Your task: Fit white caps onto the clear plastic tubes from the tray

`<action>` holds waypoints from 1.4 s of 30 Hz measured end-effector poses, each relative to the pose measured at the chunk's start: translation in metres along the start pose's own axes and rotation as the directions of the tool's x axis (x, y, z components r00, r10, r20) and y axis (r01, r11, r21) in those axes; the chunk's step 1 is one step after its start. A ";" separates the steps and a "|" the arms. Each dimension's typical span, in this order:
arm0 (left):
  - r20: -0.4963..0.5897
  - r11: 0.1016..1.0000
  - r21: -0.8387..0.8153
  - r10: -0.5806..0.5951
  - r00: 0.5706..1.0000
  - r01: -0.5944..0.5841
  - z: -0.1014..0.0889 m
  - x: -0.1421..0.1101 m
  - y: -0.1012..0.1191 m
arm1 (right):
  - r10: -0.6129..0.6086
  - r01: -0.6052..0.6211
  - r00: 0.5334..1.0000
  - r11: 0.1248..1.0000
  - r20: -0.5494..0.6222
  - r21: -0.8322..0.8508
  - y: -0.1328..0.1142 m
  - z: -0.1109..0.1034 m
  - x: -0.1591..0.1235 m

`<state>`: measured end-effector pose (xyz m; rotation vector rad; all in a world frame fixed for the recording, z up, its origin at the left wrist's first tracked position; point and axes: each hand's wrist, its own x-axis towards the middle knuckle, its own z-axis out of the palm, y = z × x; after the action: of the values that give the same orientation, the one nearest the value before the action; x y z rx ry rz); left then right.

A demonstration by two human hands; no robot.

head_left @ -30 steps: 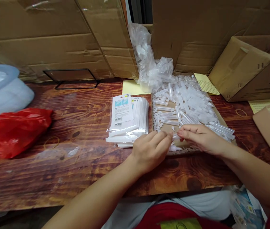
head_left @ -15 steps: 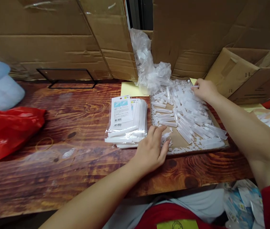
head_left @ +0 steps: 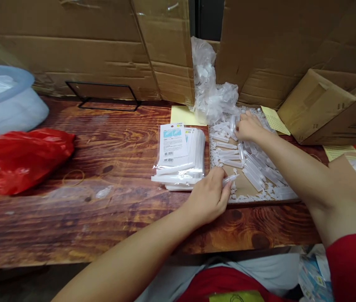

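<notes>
My left hand [head_left: 211,193] is closed around a small clear plastic tube [head_left: 229,179] with a narrow tip, held over the near left corner of a shallow cardboard tray [head_left: 240,184]. The tray holds many loose clear tubes [head_left: 253,174] and small white plastic pieces [head_left: 270,188]. Toward the tray's back, my right hand [head_left: 248,126] has its fingers bent together among the pieces, beside another clear tube [head_left: 232,123]. What those fingertips grip, if anything, is hidden. Just left of the tray lies a stack of white printed cards in clear bags [head_left: 180,157].
Behind the tray sits a crumpled clear plastic bag [head_left: 217,100]. Yellow paper [head_left: 185,115] lies near it. An open cardboard box [head_left: 325,109] is at right. Leftward are a red plastic bag [head_left: 29,155], a bluish tub [head_left: 11,109] and a black wire frame [head_left: 108,105].
My right hand has moved left and inward over the tray from its back right corner. My left hand has closed on a clear tube. The view has turned slightly left.
</notes>
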<state>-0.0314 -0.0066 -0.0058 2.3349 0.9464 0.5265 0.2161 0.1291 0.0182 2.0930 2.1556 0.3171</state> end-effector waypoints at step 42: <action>-0.159 0.920 -0.208 0.302 0.940 -0.331 0.022 0.004 -0.002 | -0.222 0.337 0.939 0.438 -0.262 0.834 -0.033 -0.021 -0.181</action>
<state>-0.0182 -0.0103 -0.0230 2.2686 0.5218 0.8731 0.1856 -0.0539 0.0204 1.9701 3.0962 -0.9652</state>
